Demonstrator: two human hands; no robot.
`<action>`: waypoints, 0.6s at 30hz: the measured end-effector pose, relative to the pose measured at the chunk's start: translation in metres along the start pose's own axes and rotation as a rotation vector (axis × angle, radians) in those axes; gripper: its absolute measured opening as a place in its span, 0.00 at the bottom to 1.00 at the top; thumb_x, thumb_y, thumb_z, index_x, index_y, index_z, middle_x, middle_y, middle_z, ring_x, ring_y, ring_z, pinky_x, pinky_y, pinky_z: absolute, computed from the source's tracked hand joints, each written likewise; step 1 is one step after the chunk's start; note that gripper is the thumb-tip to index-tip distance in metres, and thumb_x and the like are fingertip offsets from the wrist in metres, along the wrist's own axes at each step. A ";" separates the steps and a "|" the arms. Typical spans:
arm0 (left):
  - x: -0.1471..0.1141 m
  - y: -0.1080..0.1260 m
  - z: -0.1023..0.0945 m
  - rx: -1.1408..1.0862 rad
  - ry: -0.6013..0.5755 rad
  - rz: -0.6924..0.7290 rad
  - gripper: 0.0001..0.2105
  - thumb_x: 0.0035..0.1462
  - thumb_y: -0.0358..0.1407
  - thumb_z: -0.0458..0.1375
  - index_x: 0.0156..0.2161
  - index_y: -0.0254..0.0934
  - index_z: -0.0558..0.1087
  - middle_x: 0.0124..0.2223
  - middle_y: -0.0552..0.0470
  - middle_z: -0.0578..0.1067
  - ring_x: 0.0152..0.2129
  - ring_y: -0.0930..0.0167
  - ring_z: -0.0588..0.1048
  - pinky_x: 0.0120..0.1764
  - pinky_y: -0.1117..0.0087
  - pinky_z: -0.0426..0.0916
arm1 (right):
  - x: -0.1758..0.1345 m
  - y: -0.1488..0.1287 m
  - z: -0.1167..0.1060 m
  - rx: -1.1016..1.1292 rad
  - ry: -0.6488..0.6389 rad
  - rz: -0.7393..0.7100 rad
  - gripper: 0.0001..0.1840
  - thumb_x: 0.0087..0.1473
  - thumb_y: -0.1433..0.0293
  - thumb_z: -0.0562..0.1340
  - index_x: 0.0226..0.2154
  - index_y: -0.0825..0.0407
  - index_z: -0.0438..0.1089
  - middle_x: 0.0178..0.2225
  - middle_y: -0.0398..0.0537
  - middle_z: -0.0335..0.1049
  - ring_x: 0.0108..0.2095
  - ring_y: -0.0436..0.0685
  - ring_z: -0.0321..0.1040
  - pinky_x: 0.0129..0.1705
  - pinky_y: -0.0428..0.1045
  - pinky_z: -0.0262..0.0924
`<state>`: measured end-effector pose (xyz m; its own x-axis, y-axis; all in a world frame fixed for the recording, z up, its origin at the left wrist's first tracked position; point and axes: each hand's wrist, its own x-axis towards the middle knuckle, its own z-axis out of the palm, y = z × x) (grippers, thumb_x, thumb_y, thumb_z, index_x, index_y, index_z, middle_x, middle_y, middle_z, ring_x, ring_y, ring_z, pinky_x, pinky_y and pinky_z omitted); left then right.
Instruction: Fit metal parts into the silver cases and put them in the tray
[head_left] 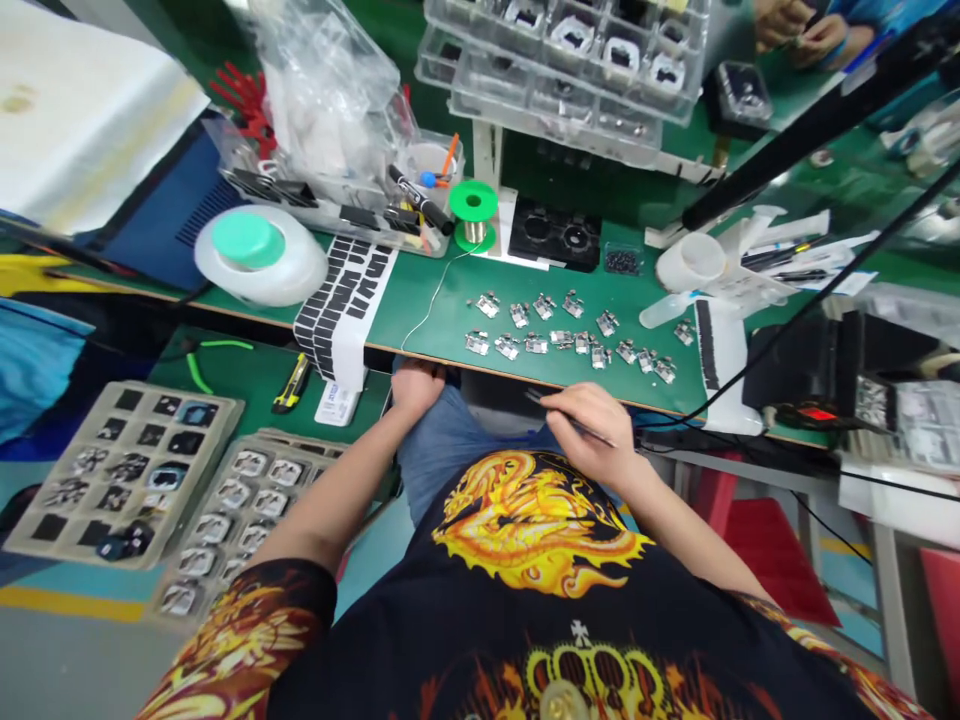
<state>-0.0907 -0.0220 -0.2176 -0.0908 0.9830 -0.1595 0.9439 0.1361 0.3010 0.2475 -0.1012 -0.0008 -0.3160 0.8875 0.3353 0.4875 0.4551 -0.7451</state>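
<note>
My right hand (589, 425) is closed around slim metal tweezers (596, 433), held just in front of the bench edge. Their dark end points left past my fingers. My left hand (418, 385) rests low by my thigh at the bench's front edge, with its fingers mostly hidden. On the green bench top (420, 310), beyond both hands, several small silver metal parts (536, 343) lie in loose rows. A green spool of solder wire (474, 215) stands behind them, and a strand of its wire runs down toward my left hand.
Left of the spool are a white bottle with a green lid (259, 250) and a sheet of black stickers (345, 290). A yellow cutter (291, 385) and parts trays (127, 470) sit lower left. A black cable (795, 330) crosses the right side. Another person's hands (802, 30) show at the far right.
</note>
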 end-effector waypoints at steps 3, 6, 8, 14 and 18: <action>0.010 0.001 0.000 0.009 -0.003 0.006 0.21 0.69 0.50 0.53 0.46 0.38 0.84 0.49 0.35 0.84 0.51 0.46 0.80 0.51 0.51 0.73 | -0.027 0.029 0.030 0.200 -0.239 0.474 0.07 0.63 0.63 0.70 0.43 0.43 0.84 0.43 0.46 0.86 0.46 0.60 0.80 0.60 0.58 0.71; 0.015 0.001 -0.002 0.019 -0.016 0.063 0.21 0.69 0.50 0.53 0.44 0.39 0.84 0.49 0.37 0.85 0.51 0.47 0.80 0.53 0.52 0.73 | -0.046 0.069 0.069 0.207 -0.198 0.727 0.11 0.67 0.62 0.67 0.38 0.50 0.82 0.44 0.52 0.85 0.45 0.61 0.80 0.52 0.56 0.74; 0.017 0.000 -0.004 0.025 -0.042 0.118 0.21 0.69 0.51 0.54 0.41 0.40 0.84 0.47 0.39 0.85 0.50 0.48 0.81 0.52 0.53 0.73 | -0.055 0.091 0.093 0.232 -0.211 0.877 0.15 0.71 0.60 0.64 0.40 0.53 0.80 0.39 0.50 0.82 0.38 0.57 0.79 0.44 0.54 0.76; 0.012 -0.005 -0.012 0.068 -0.128 0.215 0.19 0.64 0.53 0.58 0.42 0.42 0.84 0.45 0.40 0.85 0.50 0.48 0.81 0.52 0.53 0.74 | -0.058 0.112 0.138 0.344 -0.274 1.090 0.21 0.71 0.56 0.67 0.59 0.50 0.74 0.60 0.53 0.75 0.54 0.61 0.77 0.56 0.60 0.78; 0.009 0.001 -0.013 0.083 -0.149 0.180 0.21 0.67 0.49 0.56 0.53 0.41 0.84 0.48 0.37 0.85 0.55 0.44 0.80 0.59 0.46 0.73 | -0.058 0.107 0.144 0.438 -0.307 1.044 0.21 0.71 0.56 0.67 0.58 0.50 0.75 0.61 0.52 0.75 0.56 0.64 0.76 0.59 0.61 0.77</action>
<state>-0.0944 -0.0112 -0.2063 0.1236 0.9606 -0.2490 0.9640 -0.0567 0.2598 0.2007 -0.1142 -0.1829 -0.1413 0.7337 -0.6646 0.3233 -0.6003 -0.7315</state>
